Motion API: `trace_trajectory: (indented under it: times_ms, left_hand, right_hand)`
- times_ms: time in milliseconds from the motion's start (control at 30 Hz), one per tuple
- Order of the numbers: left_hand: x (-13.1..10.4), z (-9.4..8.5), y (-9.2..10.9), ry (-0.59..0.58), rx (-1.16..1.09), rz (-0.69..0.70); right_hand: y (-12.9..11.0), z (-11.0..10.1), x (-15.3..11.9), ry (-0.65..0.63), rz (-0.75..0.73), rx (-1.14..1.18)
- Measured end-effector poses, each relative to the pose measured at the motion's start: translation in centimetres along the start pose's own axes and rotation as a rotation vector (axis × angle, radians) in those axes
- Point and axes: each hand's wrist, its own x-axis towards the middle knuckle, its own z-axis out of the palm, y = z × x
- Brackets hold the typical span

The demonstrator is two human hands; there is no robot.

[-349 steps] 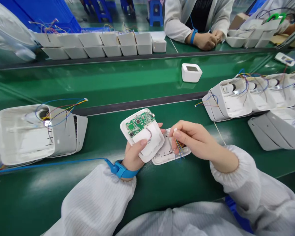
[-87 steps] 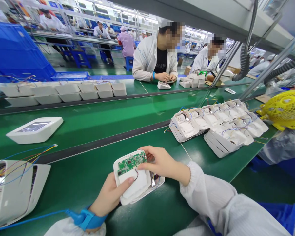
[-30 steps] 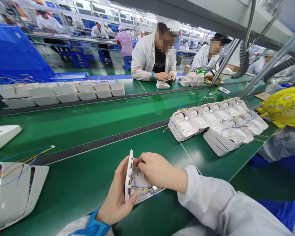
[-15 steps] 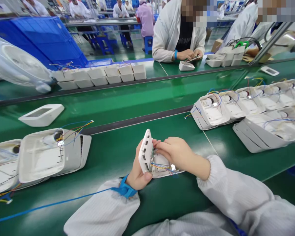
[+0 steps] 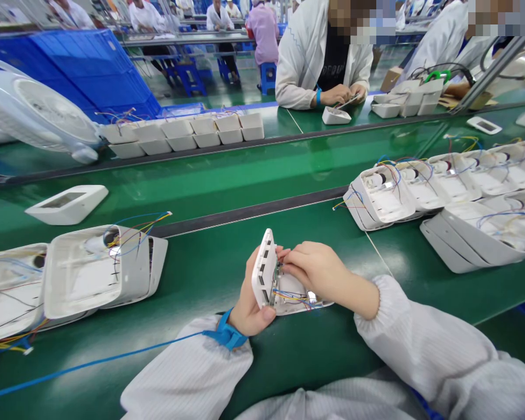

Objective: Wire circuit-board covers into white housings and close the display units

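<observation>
My left hand [image 5: 250, 303] is closed around a white plastic cover [image 5: 265, 269] with a row of dark slots, held tilted up on its edge. Behind it lies an open white housing [image 5: 289, 309] with a bundle of coloured wires [image 5: 291, 296] running inside. Part of a green circuit board [image 5: 276, 273] shows on the cover's inner face. The fingers of my right hand [image 5: 317, 268] are pinched together against that inner side, above the housing; what they hold, if anything, is hidden. A blue wrist strap [image 5: 226, 331] with a cord sits on my left wrist.
Open white housings with wires stand at left [image 5: 85, 271] and in rows at right [image 5: 382, 195]. A white casing [image 5: 67, 204] lies on the green conveyor [image 5: 227, 175]. Across it, a co-worker [image 5: 321, 64] handles a part. A white fan [image 5: 44, 111] stands at far left.
My view has shifted slightly, while both hands keep nearly the same pose at the cover. The white casing on the conveyor has moved left; another light-coloured casing has come into view at far right.
</observation>
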Motion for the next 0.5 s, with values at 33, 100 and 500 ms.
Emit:
trace_trajectory:
  times_ms: [33,100,500]
  left_hand:
    - [0.00,-0.01,0.02,-0.006,0.003,-0.004]
    - [0.01,-0.07,0.07,-0.015,0.014,-0.013]
    - [0.26,0.02,0.72,-0.018,0.016,-0.120]
  right_hand:
    - [0.00,-0.03,-0.01,-0.005,0.002,-0.001]
    - [0.03,-0.06,-0.05,-0.014,0.008,0.002]
    - [-0.01,-0.09,0.04,0.057,-0.087,-0.009]
